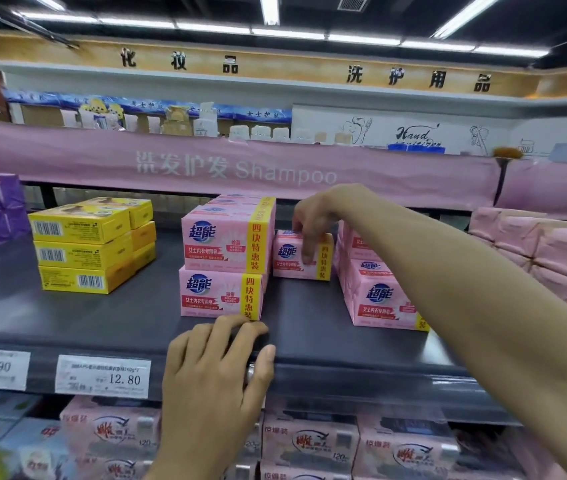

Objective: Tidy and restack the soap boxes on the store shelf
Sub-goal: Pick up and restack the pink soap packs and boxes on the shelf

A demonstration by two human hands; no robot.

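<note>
Reaching back with my right hand (313,220), I have its fingers curled over the top of a single pink soap box (287,261), one finger down its front face. That box sits on the dark shelf (302,317), between the two-high pink stack (223,265) and another pink stack (375,299) at right. My left hand (216,368) rests relaxed on the shelf's front edge, holding nothing. Yellow boxes (84,251) stand well left.

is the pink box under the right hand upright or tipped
Upright: the pink rectangular soap box sits flat on the dark grey shelf, printed face forward, right hand gripping it.
</note>
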